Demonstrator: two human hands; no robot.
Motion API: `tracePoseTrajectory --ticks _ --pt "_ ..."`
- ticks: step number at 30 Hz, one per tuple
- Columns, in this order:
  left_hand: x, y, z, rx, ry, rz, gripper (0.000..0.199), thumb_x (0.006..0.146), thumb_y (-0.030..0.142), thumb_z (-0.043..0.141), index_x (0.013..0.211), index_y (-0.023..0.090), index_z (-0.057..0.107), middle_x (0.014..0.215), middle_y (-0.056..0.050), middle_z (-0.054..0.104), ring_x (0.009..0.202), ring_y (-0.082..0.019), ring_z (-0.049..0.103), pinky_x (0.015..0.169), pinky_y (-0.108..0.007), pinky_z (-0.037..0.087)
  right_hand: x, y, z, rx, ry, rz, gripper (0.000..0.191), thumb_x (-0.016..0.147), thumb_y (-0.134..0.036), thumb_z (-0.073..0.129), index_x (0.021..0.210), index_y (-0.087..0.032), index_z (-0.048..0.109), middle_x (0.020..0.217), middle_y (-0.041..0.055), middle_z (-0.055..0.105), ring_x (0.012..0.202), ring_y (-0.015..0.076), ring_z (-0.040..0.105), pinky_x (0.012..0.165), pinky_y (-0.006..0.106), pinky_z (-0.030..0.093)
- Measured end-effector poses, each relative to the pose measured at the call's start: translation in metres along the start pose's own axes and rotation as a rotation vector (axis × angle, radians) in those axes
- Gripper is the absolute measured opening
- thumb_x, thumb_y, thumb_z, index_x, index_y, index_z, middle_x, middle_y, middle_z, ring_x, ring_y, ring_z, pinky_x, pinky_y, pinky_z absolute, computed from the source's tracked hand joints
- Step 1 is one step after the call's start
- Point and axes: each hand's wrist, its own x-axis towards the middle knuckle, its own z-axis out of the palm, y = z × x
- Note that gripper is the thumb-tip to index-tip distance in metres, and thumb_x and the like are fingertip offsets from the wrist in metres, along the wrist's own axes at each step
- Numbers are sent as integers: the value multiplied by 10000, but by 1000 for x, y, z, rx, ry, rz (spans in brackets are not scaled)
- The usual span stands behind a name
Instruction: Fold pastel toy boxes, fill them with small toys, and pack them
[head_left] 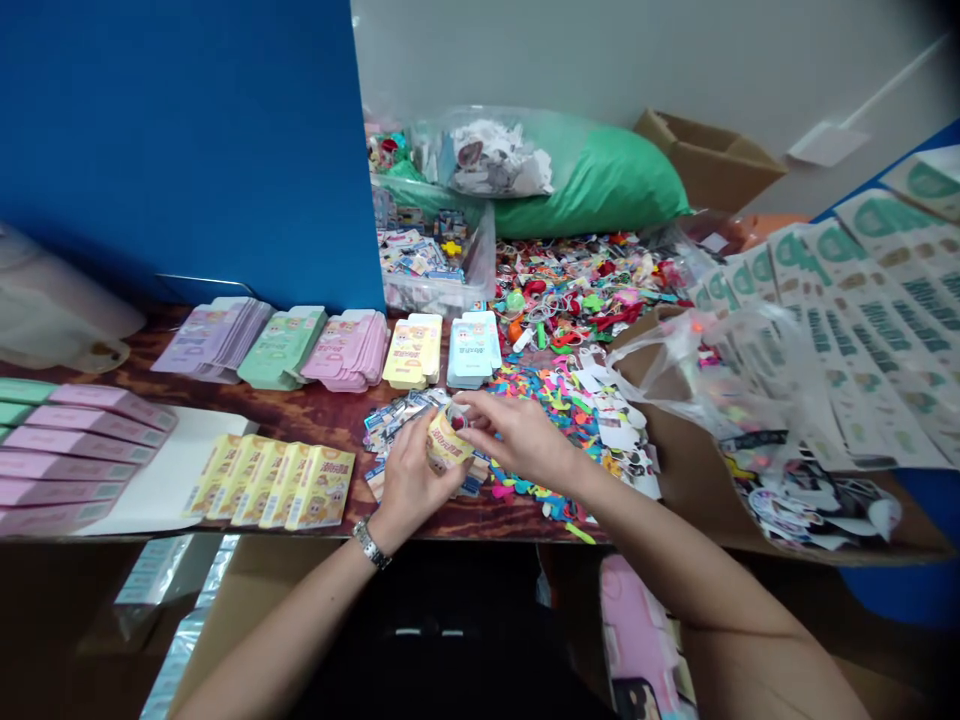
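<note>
Left forearm (300,605), right forearm (660,540) angled inward; left hand (412,475) curled, right hand (517,435) beside it, fingers (480,402) bent.

Filled boxes (322,487), apparently, left of the hands (457,440), before a row of flat cartons (345,348).

I wear a silver metal link watch (371,543) on my left wrist, and my clothing (465,640) is black.

Glossy dark wood table (300,401)
</note>
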Motion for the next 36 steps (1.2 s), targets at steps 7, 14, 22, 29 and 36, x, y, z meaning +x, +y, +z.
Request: tracePoseTrajectory --ticks 7,14,22,29,36 --pt "-2 1 -12 -54 3 20 892 807 413 687 1495 167 175 1455 -179 421 1326 -287 451 1073 -425 416 -13 -4 -10 -142 242 -164 187 936 -227 524 1078 -206 644 1089 101 661 1033 207 622 905 356 508" --pt "-5 1 -18 -95 -36 201 738 838 353 671 1445 221 274 1321 -151 503 1224 -261 521 992 -409 471 -27 -12 21 31 294 -33 375 940 -225 539 1313 -224 498 1112 74 674 989 174 654 862 308 536" --pt "-12 5 -21 -63 -3 191 717 838 337 672 1404 189 257 1257 -147 540 1139 -228 579 941 -375 502 -30 -22 26 281 278 -16 196 931 -190 550 1085 -222 667 1056 58 674 1037 164 626 907 312 512" --pt "-12 6 -20 3 -71 128 817 864 403 627 1500 188 161 1367 -175 495 1239 -266 527 1019 -414 458 -28 -23 26 393 230 166 179 917 -222 548 1032 -209 685 1016 48 675 956 159 644 800 271 521" --pt "-13 7 -21 57 -96 123 879 897 407 569 1534 157 16 1342 -199 494 1231 -279 510 1008 -413 455 -26 -24 29 428 240 206 178 843 -171 594 998 -189 681 1001 48 673 965 171 638 814 287 522"
